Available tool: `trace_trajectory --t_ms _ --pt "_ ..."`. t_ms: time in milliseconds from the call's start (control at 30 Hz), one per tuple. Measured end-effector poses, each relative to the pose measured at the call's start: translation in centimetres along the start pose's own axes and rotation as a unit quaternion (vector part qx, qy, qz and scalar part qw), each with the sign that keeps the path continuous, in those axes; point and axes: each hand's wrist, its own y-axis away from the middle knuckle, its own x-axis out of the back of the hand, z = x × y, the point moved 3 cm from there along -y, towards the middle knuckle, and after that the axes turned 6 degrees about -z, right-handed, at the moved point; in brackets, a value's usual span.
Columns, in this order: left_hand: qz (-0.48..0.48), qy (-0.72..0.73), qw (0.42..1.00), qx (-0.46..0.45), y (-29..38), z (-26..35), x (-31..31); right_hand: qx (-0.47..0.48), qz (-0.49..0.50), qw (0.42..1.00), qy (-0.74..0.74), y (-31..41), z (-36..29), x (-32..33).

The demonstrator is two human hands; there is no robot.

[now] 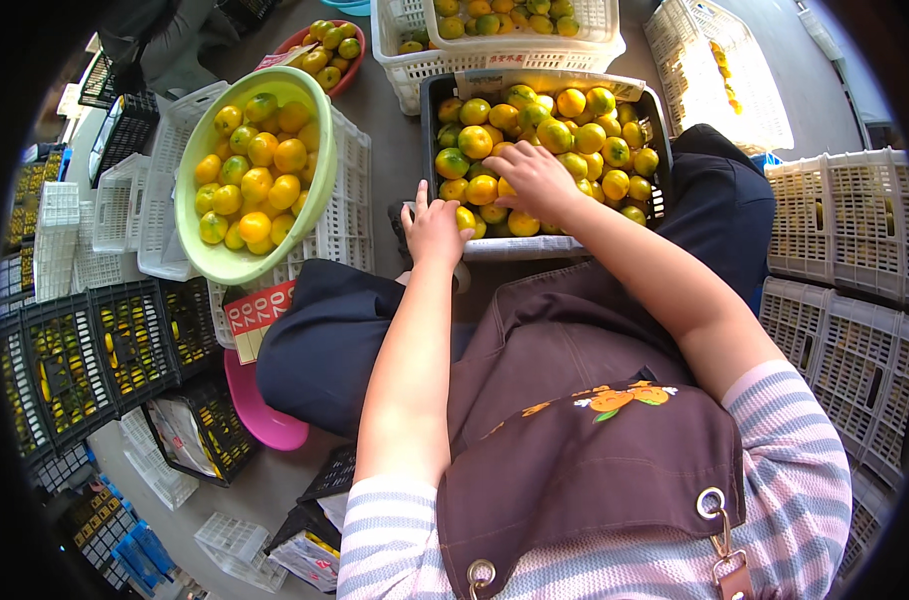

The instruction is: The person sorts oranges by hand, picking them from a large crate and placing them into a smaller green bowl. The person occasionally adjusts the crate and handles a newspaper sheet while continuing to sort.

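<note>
A black plastic crate [429, 135], lined with printed paper, holds many yellow-green mandarins [554, 136] in front of me. My left hand [435, 231] rests at the crate's near left corner, fingers spread, its thumb side beside a small mandarin [465, 218]; whether it grips that fruit I cannot tell. Over the middle of the fruit lies my right hand [533, 178], palm down, fingers bent onto the mandarins; its fingertips are partly hidden among them. To the left, a light green basin [319, 225] of mandarins stands tilted on a white crate [353, 180].
White crates [499, 60] with mandarins stand beyond the black crate, beside a red basin [360, 56] of fruit. Stacked white crates [837, 217] flank me on the right. Black crates [86, 360] of fruit and a pink basin [274, 429] are at the left. My knees flank the black crate.
</note>
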Motion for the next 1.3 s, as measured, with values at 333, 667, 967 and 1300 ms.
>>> trace_trajectory --t_ms 333,667,967,1300 --pt "0.058 -0.007 0.998 -0.012 0.7 -0.6 -1.3 -0.029 -0.27 0.957 -0.104 -4.2 1.7 -5.9" --pt "0.119 -0.01 0.988 -0.099 0.0 -0.4 -1.8 -0.041 -0.386 0.879 -0.277 -3.4 3.1 -5.9" --pt "0.057 0.21 0.969 -0.114 0.0 -0.4 -1.6 -0.027 -0.366 0.906 -0.212 -2.4 2.5 -8.7" --pt "0.075 0.142 0.968 -0.193 0.8 1.4 -2.1 -0.083 -0.244 0.932 -0.254 -1.3 2.1 -6.9"
